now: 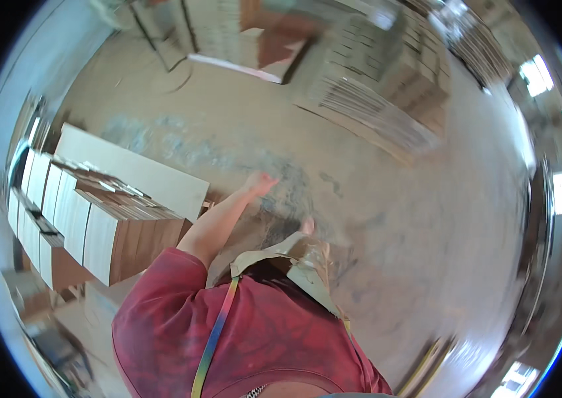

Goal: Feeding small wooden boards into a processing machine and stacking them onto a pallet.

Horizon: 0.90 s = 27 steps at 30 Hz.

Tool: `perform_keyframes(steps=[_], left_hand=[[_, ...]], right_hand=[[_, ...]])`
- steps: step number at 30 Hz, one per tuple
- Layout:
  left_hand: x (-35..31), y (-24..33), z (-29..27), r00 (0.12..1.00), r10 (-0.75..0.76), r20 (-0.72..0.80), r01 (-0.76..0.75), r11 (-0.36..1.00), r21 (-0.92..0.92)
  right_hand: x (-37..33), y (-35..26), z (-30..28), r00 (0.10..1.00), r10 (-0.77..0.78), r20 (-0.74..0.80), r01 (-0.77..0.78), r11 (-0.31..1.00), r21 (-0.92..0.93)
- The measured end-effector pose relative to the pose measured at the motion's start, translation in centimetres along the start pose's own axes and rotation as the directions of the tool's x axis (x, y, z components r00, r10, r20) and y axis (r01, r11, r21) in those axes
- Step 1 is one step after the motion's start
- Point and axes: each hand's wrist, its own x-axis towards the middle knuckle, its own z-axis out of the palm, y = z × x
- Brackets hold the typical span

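One bare left hand point(261, 185) reaches forward near the middle of the frame, seen from above, over a dusty brown floor point(393, 219). Its forearm point(218, 225) slants up from a short red sleeve. Motion softens the picture: the fingers look partly curled, with nothing visible held, but whether they are closed cannot be told. Just beyond the lower garment, a small blurred pale shape point(308, 225) may be part of the right hand or a foot; that hand's state cannot be told either.

Nearest the left hand, at the left of the frame, a large pale panel point(128, 166) leans at a slant, its right corner close to the forearm but apart from the hand. In front of it, toward the left edge, stand pale boards point(98, 239) packed side by side, their brown edges showing.

Filling the lower centre are the wearer's red shirt point(281, 345), a tan apron point(311, 255) bulging outward, and a rainbow-coloured strap point(218, 328) running up the chest. Bluish-grey marks point(141, 132) streak the floor at upper left and centre. At upper right sits a large stack of brown bundles point(420, 73). Bright windows point(536, 75) line the right edge.
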Motion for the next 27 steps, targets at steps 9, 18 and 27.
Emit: perform_keyframes(steps=[9,18,27], left_hand=[[-7.5,-21.2,-6.5,0.937,-0.326,-0.129,0.190,0.782,-0.594],[-17.9,-15.3,-10.3,0.562,-0.750,-0.349,0.318,0.585,-0.746],[-14.2,-10.8,-13.3,0.453,-0.806,-0.382,0.128,0.482,-0.867]], right_hand=[[24.8,12.1,-4.0,0.078,0.976,-0.201,-0.871,0.165,0.463],[71.9,5.2,1.7,0.963,0.266,0.045,-0.167,0.717,-0.677],[80.6,-27.1,18.5,0.535,-0.017,0.845,-0.275,0.942,0.193]])
